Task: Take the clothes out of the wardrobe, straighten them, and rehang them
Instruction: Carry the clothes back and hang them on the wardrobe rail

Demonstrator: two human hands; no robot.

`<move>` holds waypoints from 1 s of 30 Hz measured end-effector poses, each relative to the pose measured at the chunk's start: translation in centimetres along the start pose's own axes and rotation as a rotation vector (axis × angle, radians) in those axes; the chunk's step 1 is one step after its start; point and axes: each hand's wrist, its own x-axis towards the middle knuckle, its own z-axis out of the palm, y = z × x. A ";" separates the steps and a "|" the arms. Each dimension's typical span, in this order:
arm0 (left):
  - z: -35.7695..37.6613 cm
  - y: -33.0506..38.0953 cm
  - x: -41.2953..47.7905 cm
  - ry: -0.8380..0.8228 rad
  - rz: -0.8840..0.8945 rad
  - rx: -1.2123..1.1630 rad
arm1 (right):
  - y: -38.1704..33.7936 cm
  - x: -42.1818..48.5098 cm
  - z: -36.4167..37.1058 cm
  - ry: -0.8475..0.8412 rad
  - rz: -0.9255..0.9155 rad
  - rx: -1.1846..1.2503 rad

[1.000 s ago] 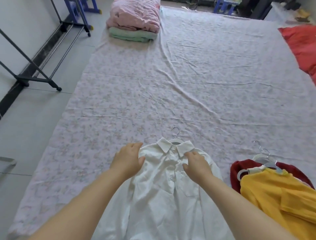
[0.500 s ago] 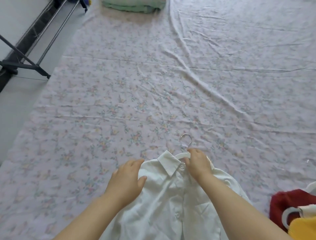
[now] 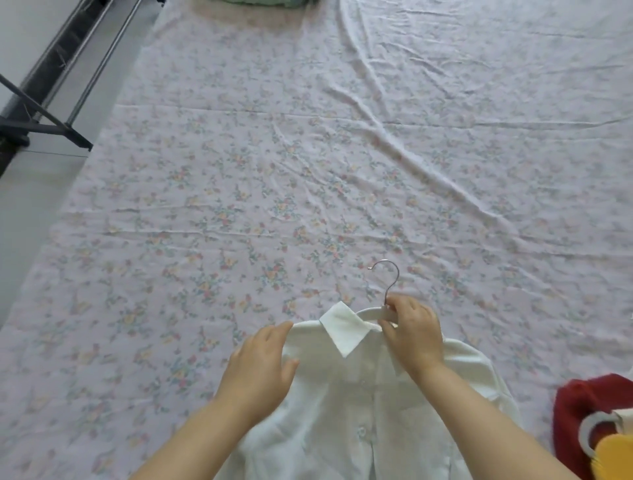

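A white button shirt [image 3: 346,404] lies face up on the floral sheet [image 3: 274,171], collar pointing away from me. A white hanger [image 3: 371,312] with a metal hook sticks out of its neck. My right hand [image 3: 412,334] pinches the hanger's neck just under the hook, over the right collar side. My left hand [image 3: 262,368] rests flat on the shirt's left shoulder, fingers spread, holding nothing. The left collar flap lies turned out.
A dark red garment [image 3: 582,407] with a white hanger and a yellow garment [image 3: 613,459] lie at the right edge. A black clothes rack base [image 3: 44,128] stands on the grey floor at the left. Folded green bedding [image 3: 260,2] sits at the far end.
My right hand moved from the collar up to the hanger's neck and closed on it. The hanger has slid further out of the collar. My view dropped closer to the shirt.
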 end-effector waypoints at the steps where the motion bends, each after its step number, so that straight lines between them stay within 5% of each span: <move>1: -0.4 0.3 -0.4 0.012 0.015 0.003 | -0.5 -0.7 -1.2 0.069 -0.059 0.006; 5: -2.4 2.1 -2.4 0.071 0.071 -0.008 | -2.4 -4.0 -6.3 0.202 -0.167 0.007; 20: -11.1 8.1 -17.3 0.179 0.355 -0.039 | -12.8 -20.1 -24.6 0.534 -0.101 0.019; 27: -14.3 8.8 -26.4 0.240 0.672 -0.026 | -19.2 -32.1 -29.5 0.784 0.139 -0.141; 30: -15.5 10.2 -30.5 0.320 0.992 -0.098 | -21.4 -37.2 -31.4 0.894 0.244 -0.182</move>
